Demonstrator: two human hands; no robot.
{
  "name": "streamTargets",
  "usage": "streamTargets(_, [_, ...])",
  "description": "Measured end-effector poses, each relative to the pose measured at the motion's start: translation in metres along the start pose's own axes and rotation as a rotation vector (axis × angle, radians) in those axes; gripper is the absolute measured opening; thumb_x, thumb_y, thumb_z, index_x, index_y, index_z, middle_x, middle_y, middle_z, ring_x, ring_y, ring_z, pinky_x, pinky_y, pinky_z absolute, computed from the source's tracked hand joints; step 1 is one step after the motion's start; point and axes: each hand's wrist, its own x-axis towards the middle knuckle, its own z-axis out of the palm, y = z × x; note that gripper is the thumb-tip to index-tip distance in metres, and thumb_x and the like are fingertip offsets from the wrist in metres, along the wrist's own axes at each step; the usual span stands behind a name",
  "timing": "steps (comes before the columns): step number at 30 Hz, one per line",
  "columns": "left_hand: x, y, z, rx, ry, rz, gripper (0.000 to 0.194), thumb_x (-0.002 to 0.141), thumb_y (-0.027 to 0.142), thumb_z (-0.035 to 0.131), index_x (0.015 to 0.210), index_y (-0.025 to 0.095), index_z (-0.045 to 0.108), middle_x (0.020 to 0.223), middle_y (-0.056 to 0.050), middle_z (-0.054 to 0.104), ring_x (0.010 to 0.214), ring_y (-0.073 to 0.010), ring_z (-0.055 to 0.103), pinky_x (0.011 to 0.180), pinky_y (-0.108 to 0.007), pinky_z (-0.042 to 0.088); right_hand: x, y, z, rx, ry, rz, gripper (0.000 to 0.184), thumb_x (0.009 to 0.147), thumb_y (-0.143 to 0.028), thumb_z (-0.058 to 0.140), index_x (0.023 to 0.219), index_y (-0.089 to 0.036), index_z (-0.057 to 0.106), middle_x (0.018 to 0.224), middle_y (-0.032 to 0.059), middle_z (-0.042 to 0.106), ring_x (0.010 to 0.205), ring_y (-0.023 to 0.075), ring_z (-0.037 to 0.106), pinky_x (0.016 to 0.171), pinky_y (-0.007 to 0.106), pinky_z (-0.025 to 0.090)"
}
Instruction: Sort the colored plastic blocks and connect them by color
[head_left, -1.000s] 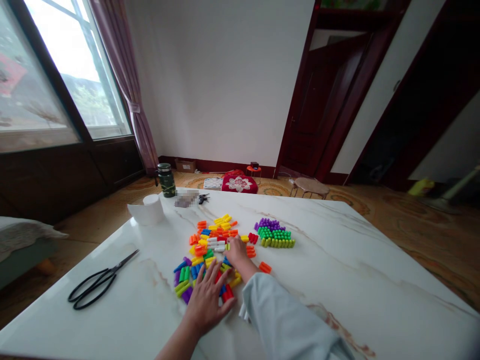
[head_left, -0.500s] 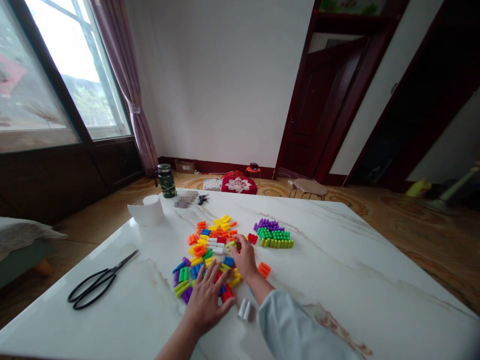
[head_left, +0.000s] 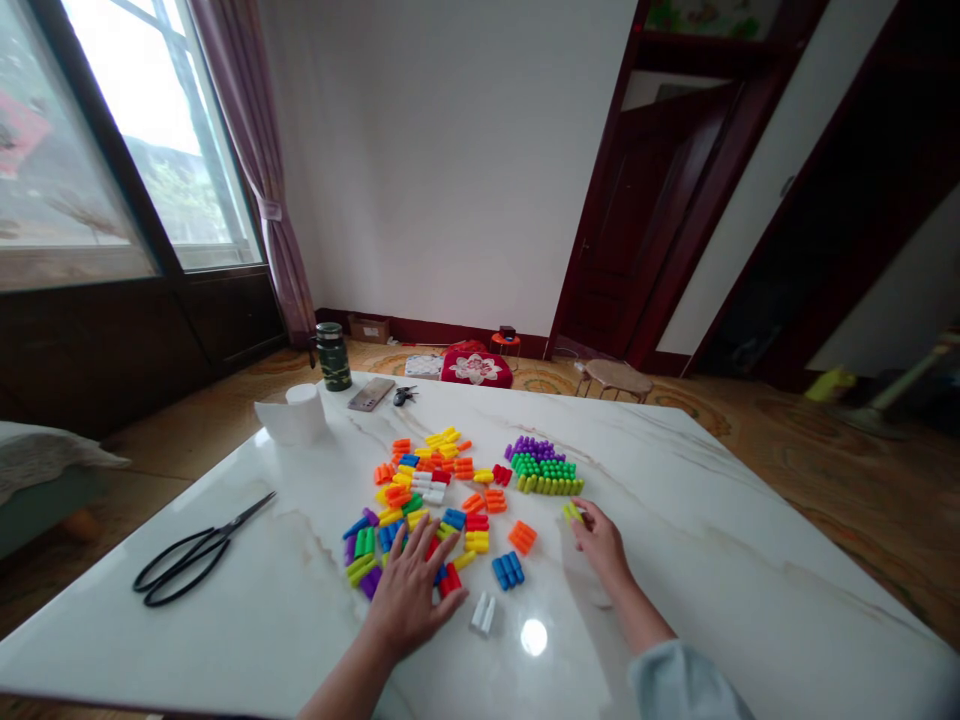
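Note:
My left hand [head_left: 411,590] lies with its fingers spread over the near part of a loose heap of coloured plastic peg blocks [head_left: 397,497]. Pinched in my right hand [head_left: 600,540] is a yellow-green peg block [head_left: 572,511], just in front of the sorted rows. Those rows stand in purple [head_left: 535,450], green [head_left: 544,468] and yellow-green [head_left: 550,486]. Nearer to me lie orange [head_left: 523,537], blue [head_left: 508,571] and white [head_left: 483,613] peg blocks. My left palm and fingers hide some pieces of the heap.
Black-handled scissors [head_left: 202,550] lie on the left of the marble-patterned table [head_left: 705,560]. Along the far left edge are a white paper roll [head_left: 304,415], a camouflage flask [head_left: 333,357], a phone [head_left: 371,394] and keys [head_left: 403,396]. A round stool [head_left: 616,378] stands beyond the table.
My right hand has moved from the heap to the right, carrying the yellow-green peg block near the sorted rows. Red, orange and blue pieces it covered now show. My left hand stays in place.

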Motion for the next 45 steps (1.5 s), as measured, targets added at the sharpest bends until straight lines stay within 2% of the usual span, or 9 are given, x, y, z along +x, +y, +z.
streamTargets(3, [0.0,0.0,-0.001,-0.007,0.003,-0.002,0.069,0.086,0.058,0.054,0.148,0.033,0.038,0.149,-0.008,0.045,0.137,-0.0337,0.04,0.115,-0.057,0.024,-0.001,0.004,-0.006,0.021,-0.073,0.094,0.045,0.059,-0.038,0.056,0.099,-0.019,0.064,0.068,-0.0026,0.061,0.053,0.0151,0.057,0.05,0.027,0.049])
streamTargets(5, [0.001,0.0,-0.002,-0.004,-0.001,-0.002,0.068,0.086,0.059,0.054,0.147,0.033,0.038,0.148,-0.008,0.046,0.136,-0.0337,0.041,0.115,-0.057,0.024,-0.002,0.003,-0.007,0.024,-0.07,0.1,0.039,0.06,-0.038,0.057,0.094,-0.02,0.063,0.072,-0.0011,0.063,0.059,0.0167,0.06,0.053,0.028,0.05])
streamTargets(8, [0.001,0.001,-0.003,0.007,-0.016,-0.002,0.068,0.087,0.059,0.052,0.148,0.033,0.037,0.148,-0.009,0.046,0.136,-0.0337,0.041,0.114,-0.057,0.025,-0.001,0.001,-0.006,-0.079,-0.029,-0.025,0.029,0.061,-0.039,0.059,0.084,-0.022,0.065,0.075,0.0014,0.067,0.067,0.0194,0.062,0.061,0.03,0.051])
streamTargets(12, [0.002,0.002,-0.005,0.002,-0.008,0.0,0.067,0.087,0.059,0.052,0.147,0.033,0.038,0.147,-0.009,0.047,0.135,-0.0337,0.042,0.113,-0.057,0.026,0.003,0.001,0.001,-0.204,0.0,-0.17,0.021,0.061,-0.034,0.061,0.076,-0.021,0.069,0.077,0.0039,0.068,0.061,0.0191,0.059,0.067,0.034,0.05])
streamTargets(19, [0.0,0.0,-0.001,0.02,-0.027,-0.003,0.068,0.088,0.059,0.051,0.149,0.034,0.035,0.15,-0.009,0.044,0.139,-0.034,0.037,0.113,-0.058,0.026,0.009,-0.001,0.032,-0.169,0.077,-0.195,0.025,0.064,-0.028,0.057,0.085,-0.018,0.066,0.082,0.0079,0.07,0.073,0.0219,0.064,0.075,0.035,0.051])
streamTargets(29, [0.0,-0.001,-0.001,0.013,0.017,0.008,0.069,0.086,0.058,0.054,0.148,0.033,0.037,0.149,-0.007,0.044,0.137,-0.0336,0.039,0.114,-0.055,0.025,0.012,-0.006,0.066,-0.132,0.186,-0.211,0.026,0.067,-0.03,0.056,0.088,-0.017,0.063,0.085,0.0106,0.07,0.074,0.0223,0.065,0.076,0.036,0.052])
streamTargets(38, [0.001,0.0,-0.001,0.016,-0.006,0.006,0.069,0.086,0.059,0.053,0.149,0.034,0.036,0.15,-0.009,0.043,0.137,-0.0345,0.039,0.113,-0.057,0.026,0.013,-0.007,0.077,-0.112,0.225,-0.257,0.019,0.071,-0.028,0.057,0.087,-0.018,0.061,0.085,0.0089,0.069,0.072,0.0203,0.064,0.074,0.034,0.053])
streamTargets(42, [0.001,-0.001,-0.002,0.009,0.007,0.01,0.069,0.086,0.058,0.054,0.148,0.033,0.037,0.149,-0.008,0.045,0.137,-0.0342,0.039,0.114,-0.056,0.025,0.008,-0.008,0.076,-0.118,0.267,-0.287,0.015,0.075,-0.027,0.054,0.087,-0.018,0.059,0.091,0.0099,0.066,0.07,0.0182,0.061,0.073,0.034,0.052])
streamTargets(45, [0.001,0.0,-0.002,0.014,-0.009,0.004,0.069,0.086,0.057,0.055,0.148,0.033,0.037,0.15,-0.009,0.044,0.138,-0.0345,0.039,0.114,-0.057,0.026,0.003,-0.011,0.071,-0.131,0.309,-0.312,0.015,0.08,-0.029,0.05,0.088,-0.018,0.058,0.093,0.0104,0.063,0.076,0.0195,0.059,0.076,0.034,0.05])
